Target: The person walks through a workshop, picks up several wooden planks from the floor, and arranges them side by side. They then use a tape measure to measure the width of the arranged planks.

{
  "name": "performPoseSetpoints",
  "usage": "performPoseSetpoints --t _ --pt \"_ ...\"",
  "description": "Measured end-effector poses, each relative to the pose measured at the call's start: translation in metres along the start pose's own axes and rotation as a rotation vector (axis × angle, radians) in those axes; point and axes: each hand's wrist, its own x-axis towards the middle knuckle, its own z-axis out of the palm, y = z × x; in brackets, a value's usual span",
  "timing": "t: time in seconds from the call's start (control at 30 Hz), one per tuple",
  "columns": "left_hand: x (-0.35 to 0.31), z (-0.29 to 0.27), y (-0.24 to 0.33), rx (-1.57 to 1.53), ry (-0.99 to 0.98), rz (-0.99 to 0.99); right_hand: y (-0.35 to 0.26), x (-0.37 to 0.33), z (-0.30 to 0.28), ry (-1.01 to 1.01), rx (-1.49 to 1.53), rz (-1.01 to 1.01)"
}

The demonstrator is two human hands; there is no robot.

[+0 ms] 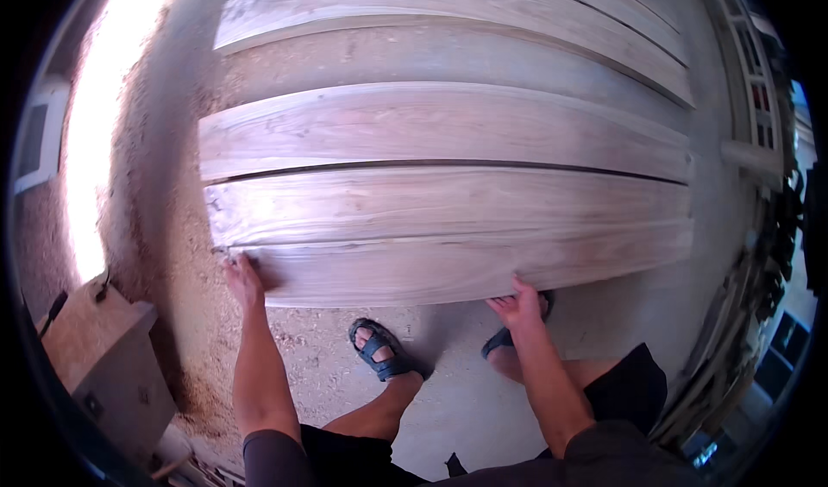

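The nearest wooden plank (405, 273) lies lengthwise across in front of me, pale with a wavy grain. At its left end my left hand (245, 281) is closed on the near corner. My right hand (519, 304) grips the near edge right of the middle, thumb on top and fingers partly under the edge. Directly behind, a second plank (448, 201) sits against it along a thin seam. A third plank (440, 126) lies beyond, parted from the second by a dark narrow gap. The undersides of the planks are hidden.
More planks (414, 0) lie farther off. Sawdust and shavings cover the floor (172, 254) on the left, beside a wooden block-like stand (112, 358). Lumber (716, 323) is stacked along the right. My sandalled feet (384, 349) stand close to the near plank.
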Motion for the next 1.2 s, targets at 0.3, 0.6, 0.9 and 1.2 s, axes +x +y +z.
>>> performPoseSetpoints --t 0.3,0.6,0.9,1.2 --pt "-0.085 0.098 0.065 0.113 0.487 0.172 -0.056 -0.061 0.157 -0.458 -1.445 -0.522" --pt "-0.228 0.083 0.253 -0.113 0.055 0.793 -0.191 0.016 0.312 -0.159 -2.022 -1.599" --pt "-0.262 0.071 0.274 -0.094 -0.119 1.065 -0.252 0.023 0.306 -0.078 -2.165 -1.211" --pt "-0.223 0.028 0.343 0.090 -0.050 1.047 -0.257 0.028 0.277 -0.148 -2.187 -1.583"
